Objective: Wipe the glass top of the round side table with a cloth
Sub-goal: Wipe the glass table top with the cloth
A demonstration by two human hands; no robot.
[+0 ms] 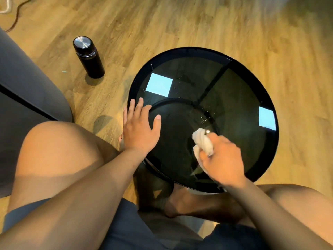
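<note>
The right hand (223,156) grips a bunched white cloth (202,143) on the near glass top (234,98); the left hand (139,123) lies spread flat at its left rim; far glass lies open; droplets hard to make out; a black flask (88,56) stands apart on the wooden floor (198,24).

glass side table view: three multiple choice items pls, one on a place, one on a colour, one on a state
1. The black flask stands: A on a chair; B on the wooden floor; C on a shelf.
2. The cloth is: A white; B blue; C red.
3. The left hand: A grips the cloth; B lies flat on the glass top; C holds the flask.
Answers: B, floorboards surround it; A, it shows white in the right hand; B, its fingers lie straight on the glass.
</note>
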